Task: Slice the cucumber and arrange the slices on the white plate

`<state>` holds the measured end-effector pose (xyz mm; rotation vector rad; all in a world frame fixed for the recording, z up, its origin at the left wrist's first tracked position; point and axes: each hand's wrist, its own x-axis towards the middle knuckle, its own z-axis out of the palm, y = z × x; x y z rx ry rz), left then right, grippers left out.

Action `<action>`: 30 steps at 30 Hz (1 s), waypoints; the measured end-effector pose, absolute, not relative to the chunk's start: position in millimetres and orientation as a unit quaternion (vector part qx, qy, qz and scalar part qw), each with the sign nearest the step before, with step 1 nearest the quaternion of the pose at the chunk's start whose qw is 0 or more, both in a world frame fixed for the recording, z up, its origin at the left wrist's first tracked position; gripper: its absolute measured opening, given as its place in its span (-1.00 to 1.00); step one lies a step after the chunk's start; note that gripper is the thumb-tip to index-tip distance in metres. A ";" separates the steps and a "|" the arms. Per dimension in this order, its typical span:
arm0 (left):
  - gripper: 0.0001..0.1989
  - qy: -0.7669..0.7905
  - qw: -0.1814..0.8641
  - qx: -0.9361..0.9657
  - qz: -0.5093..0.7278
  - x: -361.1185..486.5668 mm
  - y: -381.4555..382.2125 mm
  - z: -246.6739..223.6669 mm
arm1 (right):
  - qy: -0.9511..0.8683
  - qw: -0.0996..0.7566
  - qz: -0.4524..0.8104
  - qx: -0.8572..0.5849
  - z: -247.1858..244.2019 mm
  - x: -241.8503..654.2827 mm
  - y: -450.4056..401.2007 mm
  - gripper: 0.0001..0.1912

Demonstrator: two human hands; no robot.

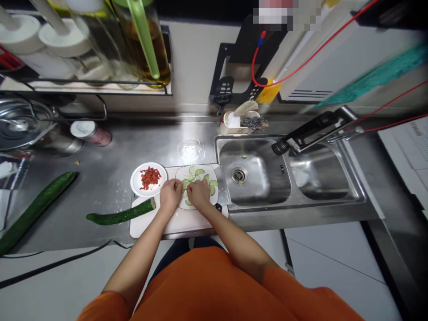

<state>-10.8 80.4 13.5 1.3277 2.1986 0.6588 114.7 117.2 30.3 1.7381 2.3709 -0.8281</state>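
A white plate (pixel 214 173) with several pale green cucumber slices (pixel 199 171) lies on a white cutting board (pixel 143 226). Over the plate's left edge my left hand (pixel 170 195) has its fingertips pinched at a slice. My right hand (pixel 199 194) is close beside it above the plate, fingers bent together; what they hold is too small to make out. Left of my left hand, a round white plate (pixel 133 182) bears chopped red pieces (pixel 150 178). A cut cucumber (pixel 122 216) rests partly on the board. Part of a black knife handle (pixel 218 207) shows by my right wrist.
A double sink (pixel 254 203) with a black faucet (pixel 301 131) is at the right. One whole cucumber (pixel 36 209) and a lidded can (pixel 91 133) stand or lie at the left. A rack (pixel 133 88) with bottles and jars hangs above the counter.
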 end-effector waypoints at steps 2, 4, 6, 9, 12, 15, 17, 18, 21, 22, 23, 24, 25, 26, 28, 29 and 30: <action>-0.86 0.803 0.238 0.494 0.233 -10.9 80.4 13.1 | 0.773 0.045 -0.270 0.572 30.4 113.9 117.3 -0.72; -0.86 0.806 0.227 0.501 0.217 -11.1 80.5 12.4 | 0.772 0.044 -0.266 0.576 30.4 113.3 117.2 -0.73; -0.86 0.810 0.216 0.507 0.199 -10.9 80.6 11.9 | 0.771 0.041 -0.263 0.578 30.2 112.9 116.7 -0.74; -0.84 0.817 0.205 0.511 0.170 -9.9 80.6 11.9 | 0.771 0.032 -0.259 0.581 29.0 112.5 115.2 -0.75; -0.83 0.825 0.197 0.510 0.140 -8.1 80.5 13.6 | 0.770 0.026 -0.256 0.584 27.4 112.2 114.2 -0.78; -0.83 0.831 0.193 0.508 0.117 -6.0 80.4 16.5 | 0.767 0.026 -0.259 0.586 26.3 112.5 113.9 -0.83; -0.83 0.836 0.191 0.505 0.103 -4.7 80.3 18.2 | 0.770 0.026 -0.263 0.581 26.3 113.6 113.4 -0.84; -0.83 0.837 0.191 0.503 0.097 -4.3 80.3 18.9 | 0.772 0.024 -0.264 0.577 26.5 114.3 113.0 -0.84; -0.82 0.837 0.196 0.503 0.086 -3.8 80.1 19.6 | 0.785 0.009 -0.258 0.563 28.0 117.2 111.0 -0.83; -0.81 0.837 0.198 0.504 0.084 -3.8 79.9 19.4 | 0.790 0.005 -0.253 0.558 28.6 118.1 110.4 -0.80; -0.81 0.836 0.199 0.504 0.082 -3.9 79.8 19.1 | 0.795 0.005 -0.250 0.552 29.3 118.9 110.0 -0.77; -0.80 0.836 0.200 0.505 0.082 -4.0 79.6 18.7 | 0.800 0.009 -0.248 0.546 29.9 119.5 109.8 -0.74; -0.80 0.836 0.200 0.505 0.081 -4.1 79.4 18.2 | 0.803 0.016 -0.247 0.542 30.5 120.0 109.8 -0.73; -0.79 0.836 0.199 0.505 0.083 -4.0 79.2 17.6 | 0.805 0.024 -0.248 0.538 31.0 120.4 109.9 -0.73; -0.79 0.835 0.198 0.506 0.088 -3.8 78.8 16.6 | 0.807 0.035 -0.248 0.535 31.5 120.8 110.4 -0.75; -0.78 0.834 0.198 0.507 0.092 -3.9 78.4 16.3 | 0.808 0.035 -0.247 0.534 31.6 120.9 110.7 -0.75; -0.78 0.831 0.197 0.510 0.099 -4.2 77.9 16.0 | 0.808 0.034 -0.245 0.535 31.6 121.0 111.1 -0.75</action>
